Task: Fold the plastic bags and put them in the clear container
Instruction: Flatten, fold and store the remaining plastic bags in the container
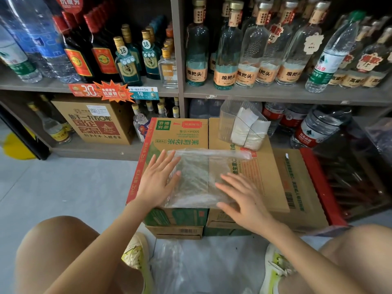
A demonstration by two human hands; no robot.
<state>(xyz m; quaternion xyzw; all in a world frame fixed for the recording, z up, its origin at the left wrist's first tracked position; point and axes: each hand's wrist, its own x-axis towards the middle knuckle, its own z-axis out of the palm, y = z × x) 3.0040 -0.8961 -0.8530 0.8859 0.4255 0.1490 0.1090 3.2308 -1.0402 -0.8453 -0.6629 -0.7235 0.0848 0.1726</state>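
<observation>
**Shop floor, low shelves: a bag pressed flat on the cartons**

Shelves of bottles (229, 49) fill the wall behind, and in front of them a stack of cardboard cartons (180, 134) serves as a worktable for a person seated low, knees either side.

A clear plastic bag (199, 179) lies spread on the carton tops. The left hand (158, 179) rests on its nine o'clock edge and the right hand (244, 194) on its four o'clock corner. Both lie palm down with fingers straight and spread, pressing and gripping nothing. From where I stand this looks like the smoothing step, air and creases being pushed out before a fold. Whether the bag is already doubled over once I cannot tell.

The next move would call for one hand to pin the film while the other lifts an edge and lays it across, keeping the edges square, since thin film slides and springs back.

At one o'clock from the bag, on the far carton, stands the clear container (228, 124), tilted, with pale folded bags (248, 132) already inside. The way to it looks open, though it is light and may tip on a push. At six o'clock, on the floor between the shoes (137, 253), more loose plastic (169, 266) waits. A red-edged crate (318, 183) sits at three o'clock, clear of the work.
</observation>
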